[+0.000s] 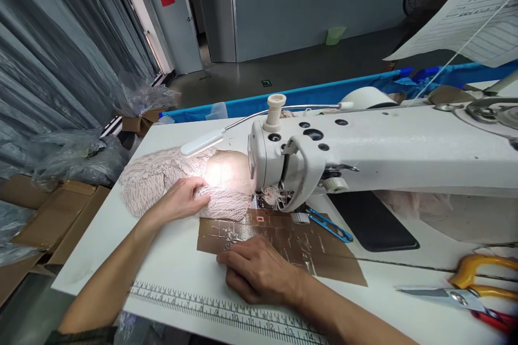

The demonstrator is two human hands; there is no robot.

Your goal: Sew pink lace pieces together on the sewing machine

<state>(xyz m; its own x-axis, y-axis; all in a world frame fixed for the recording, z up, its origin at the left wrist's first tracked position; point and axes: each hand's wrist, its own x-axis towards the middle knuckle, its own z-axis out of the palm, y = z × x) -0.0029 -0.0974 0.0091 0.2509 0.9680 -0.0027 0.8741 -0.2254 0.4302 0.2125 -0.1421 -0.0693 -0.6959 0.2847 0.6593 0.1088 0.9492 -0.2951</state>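
Pale pink lace fabric (226, 204) with a smooth beige cup (226, 168) lies on the left of the sewing table, its right edge running up to the needle area of a white sewing machine (261, 159). My left hand (184, 198) grips the near edge of the lace between thumb and fingers. On a brown taped sheet (332, 261) in front of the machine rests my right hand (259, 272), its fingers curled in and nothing visible in them. Its palm side is hidden. A lit lamp bar (202, 143) shines on the fabric.
Blue thread snips (329, 226) and a black phone-like slab (372, 221) lie under the machine arm. Scissors with orange handles (465, 285) are at the right. A printed ruler strip (226, 312) follows the front edge. Cardboard boxes (65, 215) stand left of the table.
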